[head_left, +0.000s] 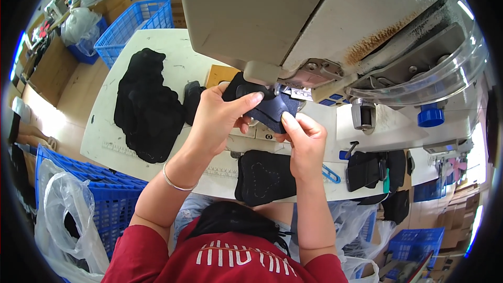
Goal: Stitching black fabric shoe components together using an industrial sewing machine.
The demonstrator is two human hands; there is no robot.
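Note:
My left hand [217, 120] pinches the left side of a dark navy and black fabric piece [270, 111], its thumb pressed on top. My right hand [305, 139] grips the same piece at its near right edge between thumb and fingers. The fabric lies at the needle area of a cream sewing machine [251, 15], whose head hides its far edge. Left of my left hand rests a small dark piece [194, 102], beside a large pile of black fabric pieces [149, 105]. Nearer to me sits a stack of black pieces [266, 177] with a dotted outline on top.
The white sewing table [99, 131] has rulers along its front. Right of my forearm lie a blue-handled tool [330, 173] and black fabric pieces [362, 170]. Blue crates stand at back left [133, 26] and front left [112, 215], the latter with a plastic bag [63, 220].

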